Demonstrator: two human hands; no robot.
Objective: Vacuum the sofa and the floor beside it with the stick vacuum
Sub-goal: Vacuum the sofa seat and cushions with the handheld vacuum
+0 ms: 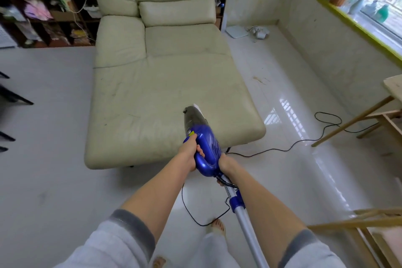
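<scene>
Both hands (left (189, 150), right (225, 162)) gripping blue vacuum (204, 148), nozzle over sofa (152, 93) front edge, floor (293, 137) beside.

The silver tube (250, 233) of the stick vacuum (205, 148) is cut off by the near edge. The nozzle tip is hidden behind the dust cup. Shelf (43, 6) contents at far left are blurred.
</scene>
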